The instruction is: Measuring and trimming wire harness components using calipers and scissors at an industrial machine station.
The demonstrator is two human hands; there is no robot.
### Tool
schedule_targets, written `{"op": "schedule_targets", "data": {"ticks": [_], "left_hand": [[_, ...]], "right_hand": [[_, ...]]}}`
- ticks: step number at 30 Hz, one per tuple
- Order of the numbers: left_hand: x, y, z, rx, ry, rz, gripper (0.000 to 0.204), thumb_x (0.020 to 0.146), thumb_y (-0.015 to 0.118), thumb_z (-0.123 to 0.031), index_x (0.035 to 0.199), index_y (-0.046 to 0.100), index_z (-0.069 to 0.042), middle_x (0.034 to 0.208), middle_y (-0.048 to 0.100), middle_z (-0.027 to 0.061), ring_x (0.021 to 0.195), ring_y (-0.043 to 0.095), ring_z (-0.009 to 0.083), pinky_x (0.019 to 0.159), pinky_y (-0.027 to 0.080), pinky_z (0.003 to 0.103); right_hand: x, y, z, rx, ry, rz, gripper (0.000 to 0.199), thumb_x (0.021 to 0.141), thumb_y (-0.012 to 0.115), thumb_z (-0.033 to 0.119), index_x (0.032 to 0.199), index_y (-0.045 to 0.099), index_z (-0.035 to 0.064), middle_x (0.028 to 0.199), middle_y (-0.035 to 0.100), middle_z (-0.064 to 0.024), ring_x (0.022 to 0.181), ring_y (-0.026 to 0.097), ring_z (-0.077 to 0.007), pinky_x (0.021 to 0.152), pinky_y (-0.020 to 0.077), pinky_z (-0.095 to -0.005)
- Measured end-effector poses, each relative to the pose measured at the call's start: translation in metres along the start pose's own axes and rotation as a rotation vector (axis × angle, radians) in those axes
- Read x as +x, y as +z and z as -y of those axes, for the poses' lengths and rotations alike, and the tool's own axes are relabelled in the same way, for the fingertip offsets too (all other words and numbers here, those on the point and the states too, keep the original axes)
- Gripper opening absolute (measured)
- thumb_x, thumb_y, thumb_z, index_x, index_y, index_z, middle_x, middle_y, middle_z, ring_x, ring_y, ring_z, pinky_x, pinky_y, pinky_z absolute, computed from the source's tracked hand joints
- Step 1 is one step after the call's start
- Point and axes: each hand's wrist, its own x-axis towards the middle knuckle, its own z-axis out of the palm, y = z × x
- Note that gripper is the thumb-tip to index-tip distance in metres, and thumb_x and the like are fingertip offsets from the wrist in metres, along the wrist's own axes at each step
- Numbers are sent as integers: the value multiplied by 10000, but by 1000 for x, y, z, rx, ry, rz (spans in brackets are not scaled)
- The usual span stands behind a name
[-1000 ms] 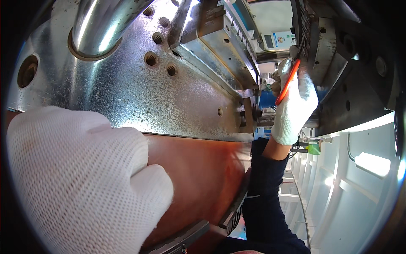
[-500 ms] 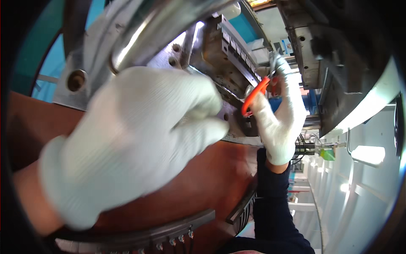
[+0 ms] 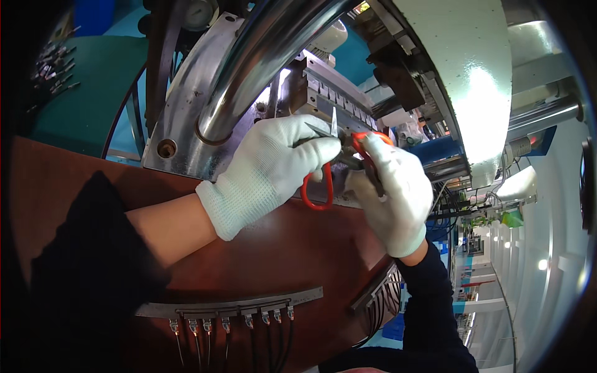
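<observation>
White knit gloves cover both hands in the head view. The left hand (image 3: 273,165) reaches in from the lower left, bare forearm angled upward, its grip pinched on a small grey part (image 3: 323,132) at the fingertips. The right hand (image 3: 392,193) rises from a dark sleeve, grip clenched around red-handled cutters (image 3: 326,180), whose blades meet that part. Both hands touch, just before the steel machine plate (image 3: 186,133) and its polished tube (image 3: 261,56).
</observation>
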Motion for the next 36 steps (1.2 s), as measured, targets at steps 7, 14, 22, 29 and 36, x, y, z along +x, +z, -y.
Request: {"op": "schedule_targets", "data": {"ticks": [7,14,22,29,36], "left_hand": [[-5,0,-9,-112,-198,-42,260,960,593,-234,1021,687,0,839,658,38,678,619,87,613,484,221],[-9,6,-14,-303,-306,99,355,1005,536,-297,1069,623,40,917,668,98,763,695,177,681,569,281],[-8,3,-12,-251,-169,210,461,1001,520,-380,1261,615,-12,1061,679,110,791,679,170,676,541,265],[-3,3,0,-173,-63,216,456,969,552,-412,1200,648,-32,948,709,144,730,668,157,634,512,254],[-4,3,4,-84,-4,230,457,947,576,-421,1079,683,4,813,690,96,672,644,123,588,503,244]], "right_hand": [[-1,10,6,-227,-105,-44,476,664,777,61,1130,685,97,1095,638,-72,1042,609,-290,894,489,-390],[-4,29,4,-343,25,148,358,743,684,219,1089,649,134,839,580,-6,754,599,-175,638,493,-293],[-2,28,-18,589,424,127,225,961,566,197,1058,660,16,865,653,-49,736,585,-155,662,484,-304],[12,38,-35,1650,1114,-264,271,1024,518,345,1043,603,88,685,453,42,555,394,-55,493,305,-190],[16,63,-47,1730,961,-340,322,978,596,388,1064,575,78,831,586,-23,663,519,-143,570,435,-251]]}}
